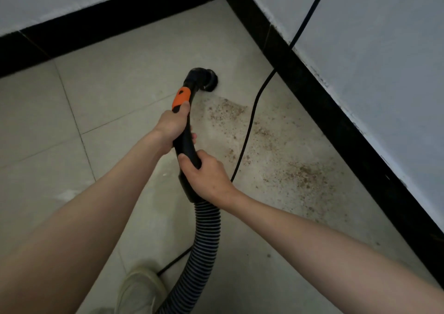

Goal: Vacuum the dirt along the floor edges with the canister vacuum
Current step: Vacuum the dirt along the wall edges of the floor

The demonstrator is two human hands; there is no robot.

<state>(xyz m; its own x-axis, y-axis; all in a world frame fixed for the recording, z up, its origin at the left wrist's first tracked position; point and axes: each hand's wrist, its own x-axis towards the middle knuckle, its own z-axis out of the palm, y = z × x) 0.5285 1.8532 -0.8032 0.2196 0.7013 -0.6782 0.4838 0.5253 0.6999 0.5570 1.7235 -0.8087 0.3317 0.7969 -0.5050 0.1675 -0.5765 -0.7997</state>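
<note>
Your left hand (171, 126) grips the vacuum handle (186, 124) ahead of your right hand (204, 174), which grips the same handle nearer to you. Beyond your left hand, the brush nozzle (209, 79) sits on the floor (115, 97), near the corner where two baseboards (319, 97) meet. The dirt (276, 150) lies to the right of the nozzle, along the right-hand baseboard. A power cord (252, 114) runs down the right wall and across the dirt. The hose (204, 246) trails back from your right hand, past your shoe (141, 289) at the near left
</note>
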